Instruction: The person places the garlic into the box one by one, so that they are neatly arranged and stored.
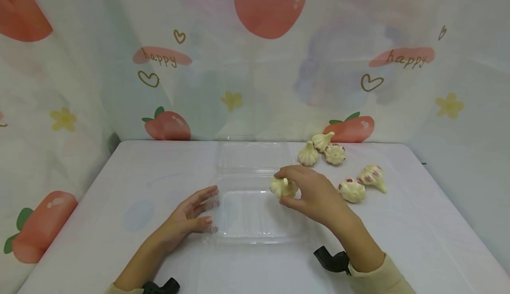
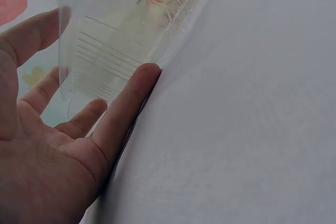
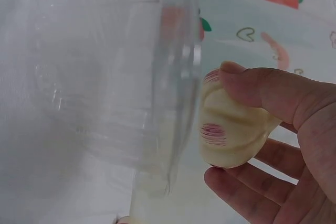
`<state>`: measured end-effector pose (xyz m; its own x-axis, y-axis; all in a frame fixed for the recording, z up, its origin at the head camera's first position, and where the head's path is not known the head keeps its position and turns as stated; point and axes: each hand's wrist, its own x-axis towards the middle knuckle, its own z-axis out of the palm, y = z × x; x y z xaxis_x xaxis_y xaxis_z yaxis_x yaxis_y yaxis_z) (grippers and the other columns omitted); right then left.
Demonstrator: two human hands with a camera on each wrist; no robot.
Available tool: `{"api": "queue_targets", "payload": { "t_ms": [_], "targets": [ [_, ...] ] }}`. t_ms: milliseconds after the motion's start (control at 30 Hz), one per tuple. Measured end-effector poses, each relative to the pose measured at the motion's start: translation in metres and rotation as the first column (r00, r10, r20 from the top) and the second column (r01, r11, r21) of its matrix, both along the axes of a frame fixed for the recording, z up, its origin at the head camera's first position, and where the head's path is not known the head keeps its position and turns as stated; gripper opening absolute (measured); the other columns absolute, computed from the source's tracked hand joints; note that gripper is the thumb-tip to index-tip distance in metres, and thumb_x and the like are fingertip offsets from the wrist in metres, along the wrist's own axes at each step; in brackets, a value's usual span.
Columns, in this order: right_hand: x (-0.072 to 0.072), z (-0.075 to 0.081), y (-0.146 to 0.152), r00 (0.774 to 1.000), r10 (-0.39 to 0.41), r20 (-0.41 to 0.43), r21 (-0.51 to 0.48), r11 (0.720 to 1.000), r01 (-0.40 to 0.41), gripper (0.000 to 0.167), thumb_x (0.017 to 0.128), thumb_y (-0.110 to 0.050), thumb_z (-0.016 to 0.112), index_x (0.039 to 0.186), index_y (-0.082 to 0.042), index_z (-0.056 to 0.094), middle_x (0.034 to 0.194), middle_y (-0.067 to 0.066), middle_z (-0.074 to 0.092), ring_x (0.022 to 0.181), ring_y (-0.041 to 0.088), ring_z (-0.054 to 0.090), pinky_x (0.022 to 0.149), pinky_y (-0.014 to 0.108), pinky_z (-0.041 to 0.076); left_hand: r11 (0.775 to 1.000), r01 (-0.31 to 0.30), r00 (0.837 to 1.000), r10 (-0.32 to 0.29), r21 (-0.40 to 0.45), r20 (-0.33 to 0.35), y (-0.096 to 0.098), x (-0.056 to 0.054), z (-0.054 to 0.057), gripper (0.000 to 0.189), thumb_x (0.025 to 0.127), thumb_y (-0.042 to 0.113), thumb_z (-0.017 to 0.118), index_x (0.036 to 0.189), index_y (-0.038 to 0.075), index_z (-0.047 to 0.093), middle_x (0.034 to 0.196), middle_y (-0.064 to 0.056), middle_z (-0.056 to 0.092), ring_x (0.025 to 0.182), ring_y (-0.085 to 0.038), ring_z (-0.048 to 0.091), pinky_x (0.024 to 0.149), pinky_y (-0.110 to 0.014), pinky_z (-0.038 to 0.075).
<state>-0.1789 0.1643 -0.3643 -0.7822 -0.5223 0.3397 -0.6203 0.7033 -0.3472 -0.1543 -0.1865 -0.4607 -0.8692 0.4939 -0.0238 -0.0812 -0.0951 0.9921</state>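
Note:
A clear plastic clamshell box (image 1: 255,214) lies on the white table, its lid (image 1: 253,156) folded back toward the wall. My left hand (image 1: 187,218) rests against the box's left side with fingers extended; in the left wrist view its fingertips (image 2: 144,74) touch the clear wall. Between thumb and fingers my right hand (image 1: 318,194) holds a garlic bulb (image 1: 283,187) over the right part of the box. The right wrist view shows that bulb (image 3: 233,124), cream with purple streaks, close beside the clear plastic.
Several more garlic bulbs lie to the right: a cluster of three (image 1: 334,154) by the table's back edge and a pair (image 1: 352,190) nearer, right of my right hand. A patterned cloth wall (image 1: 255,86) rises behind the white table (image 1: 159,161).

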Motion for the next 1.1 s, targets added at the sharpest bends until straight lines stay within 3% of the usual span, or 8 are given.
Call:
{"api": "queue_targets", "payload": {
  "t_ms": [367,600,900,1100],
  "targets": [
    [0.007,-0.004,-0.018,0.999,0.041,0.017,0.021,0.999,-0.041,0.049,0.075,-0.025,0.088,0.119,-0.022,0.067,0.125,-0.005,0.066,0.118,0.017,0.063,0.095,0.041,0.052,1.0,0.015,1.0,-0.014,0.028,-0.002,0.007,0.001,0.0,0.077,0.093,-0.006,0.062,0.158,0.01,0.025,0.166,-0.013,0.015,0.15,-0.04,0.018,0.092,-0.045,0.055],
    [0.011,-0.007,-0.026,0.996,0.075,0.056,0.021,0.997,-0.077,0.048,0.075,-0.025,0.088,0.118,-0.021,0.067,0.123,-0.005,0.067,0.118,0.016,0.062,0.098,0.04,0.051,1.0,0.004,1.0,-0.004,-0.004,-0.007,0.009,0.002,0.0,0.077,0.093,-0.003,0.064,0.158,0.013,0.026,0.165,-0.011,0.018,0.15,-0.039,0.02,0.094,-0.041,0.054],
    [0.015,-0.021,-0.04,0.985,0.122,0.126,0.028,0.992,-0.126,0.044,0.077,-0.025,0.087,0.116,-0.021,0.068,0.121,-0.007,0.067,0.115,0.013,0.062,0.096,0.039,0.051,1.0,0.009,1.0,-0.009,-0.01,-0.002,0.008,0.002,-0.002,0.077,0.094,-0.002,0.064,0.159,0.014,0.026,0.166,-0.009,0.018,0.15,-0.038,0.02,0.095,-0.04,0.054],
    [0.019,-0.03,-0.049,0.98,0.155,0.127,0.044,0.986,-0.161,0.044,0.078,-0.028,0.085,0.117,-0.021,0.067,0.121,-0.007,0.067,0.114,0.013,0.062,0.096,0.039,0.051,1.0,0.02,1.0,-0.02,-0.005,0.0,0.008,0.001,-0.003,0.076,0.094,-0.001,0.063,0.159,0.014,0.025,0.166,-0.009,0.017,0.15,-0.038,0.019,0.096,-0.038,0.054]
  ]
}}
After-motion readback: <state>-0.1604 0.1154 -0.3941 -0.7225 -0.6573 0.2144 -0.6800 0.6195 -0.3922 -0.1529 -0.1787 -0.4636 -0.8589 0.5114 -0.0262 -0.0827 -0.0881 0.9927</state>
